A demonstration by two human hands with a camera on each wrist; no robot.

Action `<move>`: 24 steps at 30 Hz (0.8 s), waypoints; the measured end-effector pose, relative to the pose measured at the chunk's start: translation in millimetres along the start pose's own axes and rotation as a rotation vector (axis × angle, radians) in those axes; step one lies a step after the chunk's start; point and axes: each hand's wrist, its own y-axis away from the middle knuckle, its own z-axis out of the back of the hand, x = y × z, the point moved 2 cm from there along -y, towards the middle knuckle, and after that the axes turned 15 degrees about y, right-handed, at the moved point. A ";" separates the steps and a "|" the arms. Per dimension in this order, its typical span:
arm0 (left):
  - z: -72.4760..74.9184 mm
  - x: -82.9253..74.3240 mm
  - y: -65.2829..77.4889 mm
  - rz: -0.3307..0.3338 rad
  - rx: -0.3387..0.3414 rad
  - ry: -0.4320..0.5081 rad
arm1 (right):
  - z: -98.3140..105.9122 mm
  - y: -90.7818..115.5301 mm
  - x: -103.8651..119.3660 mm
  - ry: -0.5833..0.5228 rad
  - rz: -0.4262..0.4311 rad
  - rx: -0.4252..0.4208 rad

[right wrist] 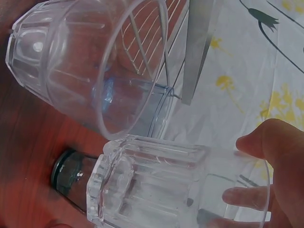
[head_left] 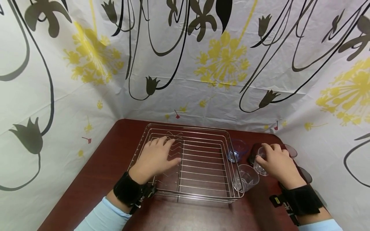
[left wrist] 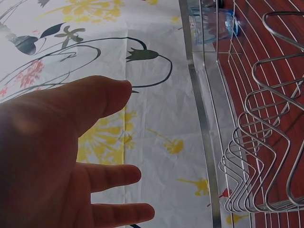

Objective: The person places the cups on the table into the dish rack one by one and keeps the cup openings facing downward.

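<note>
The head camera looks from up high, forward and down over the table (head_left: 185, 213). It is farthest back, so it gets the left hand (head_left: 154, 155), the right hand (head_left: 277, 163), the wire rack (head_left: 199, 195) and the flowery cloth (head_left: 179, 70) behind. The left wrist camera sits really near the left hand and looks past its thumb (left wrist: 102, 97) at the cloth and the rack, with everything turned sideways. The right wrist camera's view is turned sideways too, right up close to the clear cup (right wrist: 152, 185) in the right hand. All three views share the rack, the cloth and the blue cup (head_left: 234, 152).
</note>
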 end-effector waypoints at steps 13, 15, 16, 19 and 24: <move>-2.5 3.3 -2.0 0.009 0.004 -0.004 | 8.7 -5.3 -2.8 0.014 0.001 -0.004; -1.8 2.6 -1.9 0.004 0.001 -0.003 | 10.6 -5.5 -1.8 0.012 0.003 -0.016; -1.5 2.1 -1.9 0.003 0.001 -0.003 | 11.6 -5.6 -0.9 0.011 0.003 -0.021; -0.4 0.5 -2.0 0.000 -0.001 -0.005 | 14.8 -6.3 2.1 0.008 0.006 -0.036; 0.7 -1.2 -2.2 0.004 -0.002 -0.009 | 20.2 -8.8 9.1 0.004 0.010 -0.034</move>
